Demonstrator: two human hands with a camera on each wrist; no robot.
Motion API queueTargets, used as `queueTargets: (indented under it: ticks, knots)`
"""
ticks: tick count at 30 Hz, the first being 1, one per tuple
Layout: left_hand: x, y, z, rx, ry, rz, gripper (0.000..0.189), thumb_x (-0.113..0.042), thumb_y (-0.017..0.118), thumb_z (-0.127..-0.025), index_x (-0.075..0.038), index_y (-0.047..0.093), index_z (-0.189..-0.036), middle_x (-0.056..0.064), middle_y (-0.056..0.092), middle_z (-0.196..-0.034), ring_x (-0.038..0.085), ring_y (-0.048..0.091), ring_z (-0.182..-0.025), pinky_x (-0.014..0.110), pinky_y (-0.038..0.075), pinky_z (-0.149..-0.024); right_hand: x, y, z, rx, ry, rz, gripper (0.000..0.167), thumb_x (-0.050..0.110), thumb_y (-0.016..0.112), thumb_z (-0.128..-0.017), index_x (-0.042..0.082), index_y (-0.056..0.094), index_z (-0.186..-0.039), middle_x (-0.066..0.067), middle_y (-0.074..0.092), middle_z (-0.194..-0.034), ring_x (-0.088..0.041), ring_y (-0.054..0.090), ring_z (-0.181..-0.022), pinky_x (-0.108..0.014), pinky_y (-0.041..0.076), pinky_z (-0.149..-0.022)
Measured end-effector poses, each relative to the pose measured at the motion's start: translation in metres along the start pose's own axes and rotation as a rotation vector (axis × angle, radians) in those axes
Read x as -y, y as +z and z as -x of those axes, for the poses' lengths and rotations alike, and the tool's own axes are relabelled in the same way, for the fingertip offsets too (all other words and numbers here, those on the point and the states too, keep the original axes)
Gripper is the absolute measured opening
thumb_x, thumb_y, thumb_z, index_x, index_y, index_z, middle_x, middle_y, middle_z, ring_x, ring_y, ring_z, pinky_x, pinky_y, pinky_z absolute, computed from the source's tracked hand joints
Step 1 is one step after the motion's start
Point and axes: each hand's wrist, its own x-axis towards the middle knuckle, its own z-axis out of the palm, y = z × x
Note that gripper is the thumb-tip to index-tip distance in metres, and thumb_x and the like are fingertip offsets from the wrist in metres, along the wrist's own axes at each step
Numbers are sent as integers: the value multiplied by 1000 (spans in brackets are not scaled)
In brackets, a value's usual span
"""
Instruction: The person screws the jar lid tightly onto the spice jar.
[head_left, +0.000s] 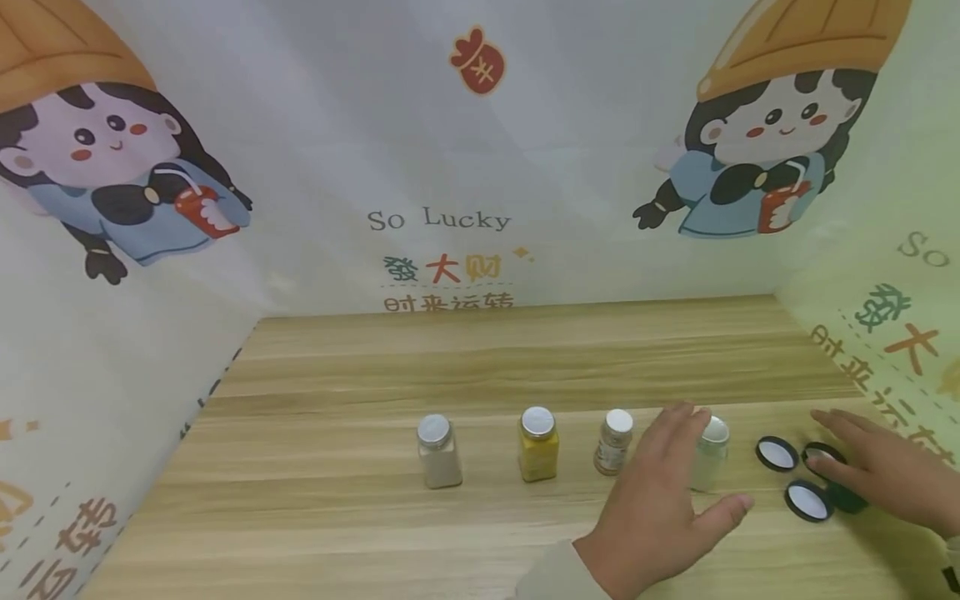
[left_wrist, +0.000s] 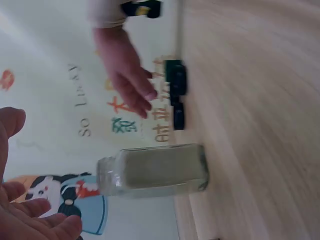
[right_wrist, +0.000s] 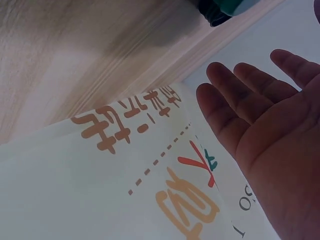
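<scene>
The left hand (head_left: 656, 504), fingers extended and gripping nothing, stands beside a clear glass jar with pale-green contents (head_left: 711, 462), toward the table's (head_left: 337, 400) right edge; the right hand (head_left: 892, 462), likewise unclenched and holding nothing, hovers over round black lids with white liners (head_left: 808, 501), nearer that edge; a sideways brush of the left fingers could topple the jar, spilling it if unsealed; a careless right fingertip could scatter the lids; counted: one pale-green jar, one square beige-filled glass jar (head_left: 440, 462), one square yellow-filled glass jar (head_left: 538, 457), one small white-capped bottle (head_left: 612, 446), three lids, one unclear dark-green object (head_left: 849, 498).
</scene>
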Motion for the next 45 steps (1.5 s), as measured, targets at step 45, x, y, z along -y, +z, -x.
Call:
queueTargets:
  ticks: [45]
  knots:
    - [25,77,-27,-10,-507,267,83,-33,78,-87,-10,32,-152,5,54,-137,17,50,-127,30,40,-106,25,8,-43,22,-187,-21,62,32,81,-80,-9,61,-122,-27,64,-111,-42,63,-97,-57,51,-82]
